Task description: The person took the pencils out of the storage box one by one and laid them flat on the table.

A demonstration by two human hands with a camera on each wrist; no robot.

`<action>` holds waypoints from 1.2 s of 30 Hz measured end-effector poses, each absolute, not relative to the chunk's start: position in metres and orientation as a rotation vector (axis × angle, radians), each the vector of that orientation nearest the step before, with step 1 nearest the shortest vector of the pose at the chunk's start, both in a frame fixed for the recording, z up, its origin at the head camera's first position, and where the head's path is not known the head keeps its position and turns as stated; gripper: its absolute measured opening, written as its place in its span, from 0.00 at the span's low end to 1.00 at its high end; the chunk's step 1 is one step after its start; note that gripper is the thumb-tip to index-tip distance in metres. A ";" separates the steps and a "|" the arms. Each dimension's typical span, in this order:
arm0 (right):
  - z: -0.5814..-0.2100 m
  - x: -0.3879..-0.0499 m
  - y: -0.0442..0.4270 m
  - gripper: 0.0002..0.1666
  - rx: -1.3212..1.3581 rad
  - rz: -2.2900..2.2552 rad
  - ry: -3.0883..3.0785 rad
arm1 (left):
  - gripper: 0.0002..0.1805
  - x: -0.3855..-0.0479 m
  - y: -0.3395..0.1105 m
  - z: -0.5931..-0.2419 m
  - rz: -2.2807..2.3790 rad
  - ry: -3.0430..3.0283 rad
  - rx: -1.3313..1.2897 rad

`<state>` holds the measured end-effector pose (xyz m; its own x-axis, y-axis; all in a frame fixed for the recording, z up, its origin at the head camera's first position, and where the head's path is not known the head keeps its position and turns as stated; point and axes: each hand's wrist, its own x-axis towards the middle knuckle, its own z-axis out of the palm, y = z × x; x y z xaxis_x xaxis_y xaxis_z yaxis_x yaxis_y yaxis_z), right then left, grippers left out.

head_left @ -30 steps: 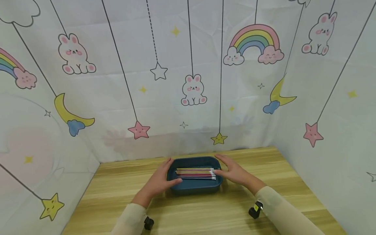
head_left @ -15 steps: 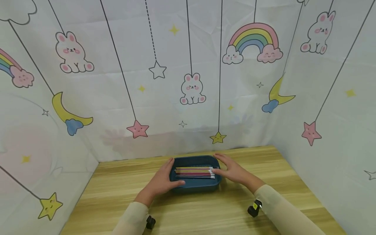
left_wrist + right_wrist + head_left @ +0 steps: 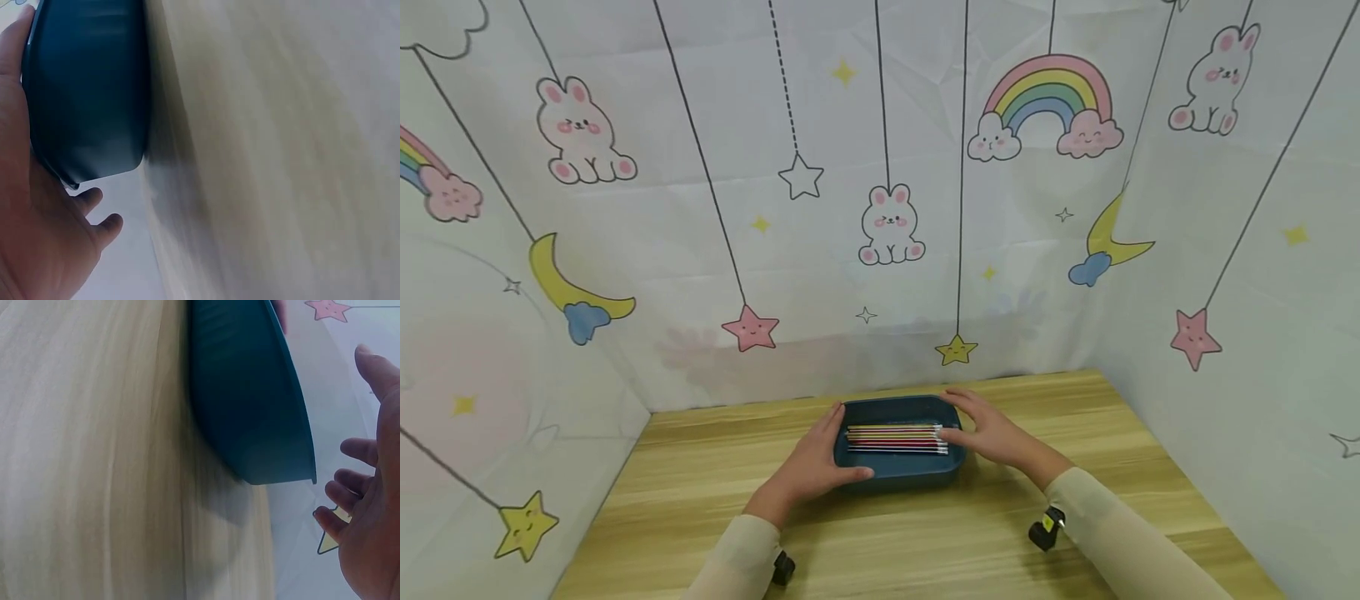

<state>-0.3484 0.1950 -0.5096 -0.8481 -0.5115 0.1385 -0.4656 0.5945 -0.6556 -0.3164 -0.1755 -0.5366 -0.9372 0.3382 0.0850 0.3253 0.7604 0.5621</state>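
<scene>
A dark blue rectangular box [image 3: 910,477] sits on the wooden table near its back edge. Inside it lies a row of thin striped pencils [image 3: 891,440] in several colours, with pale ends on the right. My left hand [image 3: 811,467] rests along the box's left end, its thumb over the front left corner. In the left wrist view its thumb lies along the rim of the box [image 3: 90,87]. At the other end is my right hand [image 3: 1000,437], fingers extended around the right corner. The right wrist view shows a gap between that hand [image 3: 372,500] and the box [image 3: 244,394].
Yellowish wood-grain table [image 3: 925,550] surface stretches in front of the box. A white cloth backdrop [image 3: 820,275] printed with rabbits, stars and rainbows rises behind it and at both sides. A small black camera [image 3: 1047,530] is strapped at the right sleeve.
The box's left end has shifted slightly right along with my left hand, mostly in the first half second. The right hand has barely moved. The head view has drifted slightly.
</scene>
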 end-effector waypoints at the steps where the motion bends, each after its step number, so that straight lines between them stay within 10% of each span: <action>1: -0.509 -0.349 0.194 0.48 -0.851 -1.099 2.747 | 0.72 -0.316 -0.176 -0.538 0.929 2.930 0.553; 36: -0.498 -0.376 0.125 0.28 -1.105 -0.922 2.531 | 0.73 -0.319 -0.177 -0.538 0.927 2.896 0.525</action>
<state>-0.3755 0.1248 -0.4977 -0.6895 -0.7232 0.0389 -0.5787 0.5178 -0.6301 -0.3193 -0.1769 -0.5382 -0.9406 0.3358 0.0497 0.3022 0.7618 0.5730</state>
